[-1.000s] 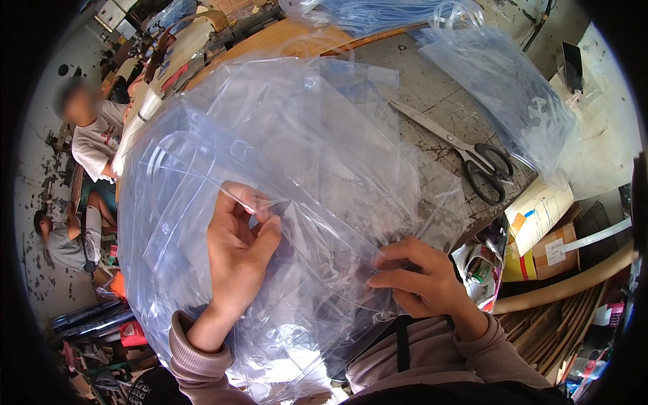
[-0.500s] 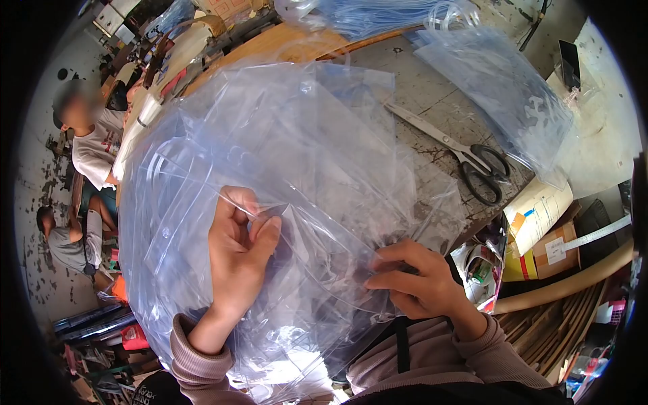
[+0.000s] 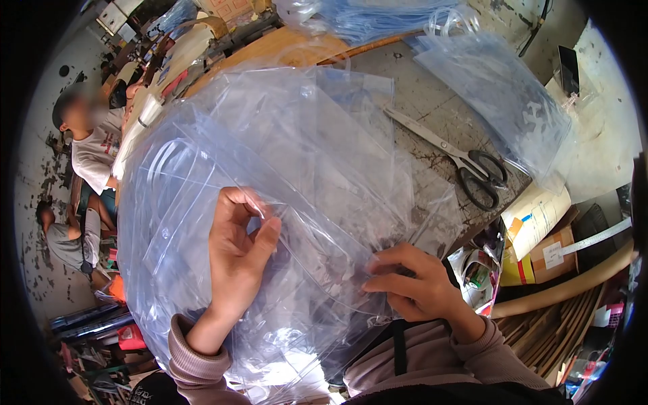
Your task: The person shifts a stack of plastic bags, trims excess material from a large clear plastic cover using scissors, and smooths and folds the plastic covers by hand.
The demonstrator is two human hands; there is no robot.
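A large heap of clear, bluish plastic sheeting spreads over the table before me. My left hand pinches a fold of it between thumb and fingers, left of the middle. To the right, my right hand has its fingers bent around the plastic's near right edge; the fingertips partly sink into the glare and folds. Scissors with black handles lie on the table beyond my right hand, blades slightly apart from the hand's side and pointing to the upper left.
Flat plastic bags lie at the upper right, near a dark phone. More plastic is stacked at the back. A cardboard box stands low on the right. Two people are at the left.
My right hand has shifted slightly left with its piece of plastic. My left hand keeps its pinch in nearly the same place. The view has moved a little.
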